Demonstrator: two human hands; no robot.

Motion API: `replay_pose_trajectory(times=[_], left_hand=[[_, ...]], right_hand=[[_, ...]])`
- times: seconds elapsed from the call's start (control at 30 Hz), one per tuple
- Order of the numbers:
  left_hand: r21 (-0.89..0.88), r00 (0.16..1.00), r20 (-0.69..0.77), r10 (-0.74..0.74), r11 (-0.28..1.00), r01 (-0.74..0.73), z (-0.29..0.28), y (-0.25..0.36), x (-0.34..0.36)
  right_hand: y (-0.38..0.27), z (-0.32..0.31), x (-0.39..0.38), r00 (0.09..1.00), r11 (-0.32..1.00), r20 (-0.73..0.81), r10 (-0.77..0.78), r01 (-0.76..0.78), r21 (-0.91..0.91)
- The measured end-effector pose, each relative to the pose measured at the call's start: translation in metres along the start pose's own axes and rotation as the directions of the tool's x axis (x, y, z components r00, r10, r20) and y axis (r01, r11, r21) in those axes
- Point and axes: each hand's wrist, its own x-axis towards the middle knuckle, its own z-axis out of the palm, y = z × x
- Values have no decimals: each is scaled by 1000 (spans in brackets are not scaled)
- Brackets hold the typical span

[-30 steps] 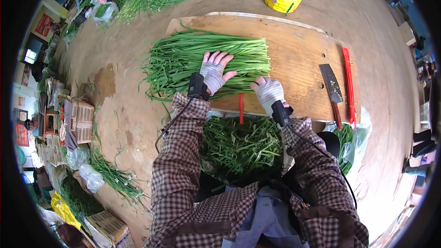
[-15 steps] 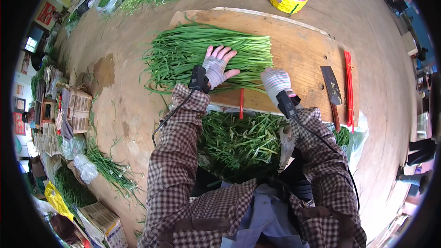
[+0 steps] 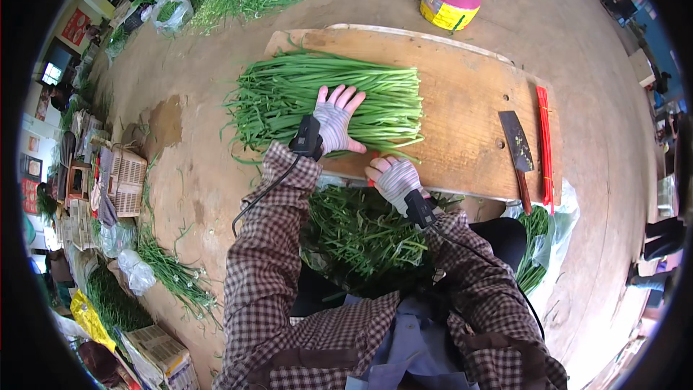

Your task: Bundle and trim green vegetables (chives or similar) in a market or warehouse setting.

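A thick bundle of long green garlic chives (image 3: 289, 76) lies across the left part of a wooden board (image 3: 462, 112), its pale cut ends facing right. My left hand (image 3: 335, 123), in a striped fingerless glove, rests on the bundle with its fingers spread. At the board's near edge, my right hand (image 3: 395, 180), gloved the same way, has its fingers closed on a red tie strip (image 3: 372, 181). Most of that strip is hidden by the hand and the chives. A cleaver (image 3: 515, 139) with green bits on its blade lies to the right.
A bunch of red tie strips (image 3: 544, 137) lies along the board's right end. Loose greens (image 3: 361, 235) fill a bag below the board. A round pink-topped stool (image 3: 451, 1) stands beyond it. Crates (image 3: 128, 177) and more greens (image 3: 173, 267) line the floor at left.
My right hand has moved left and nearer, from the chives' cut ends to the red tie strip at the board's edge. My left hand stays on the bundle.
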Motion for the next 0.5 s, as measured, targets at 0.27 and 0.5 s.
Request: replay_pose_trajectory(times=[0.27,0.5], left_hand=[[-80,995,4,99,992,-99,-12,-8,10],[159,981,-190,36,987,-6,11,18,15]], right_hand=[[66,-52,90,990,997,-131,49,-57,-55],[88,-65,135,1000,998,22,-3,1,64]])
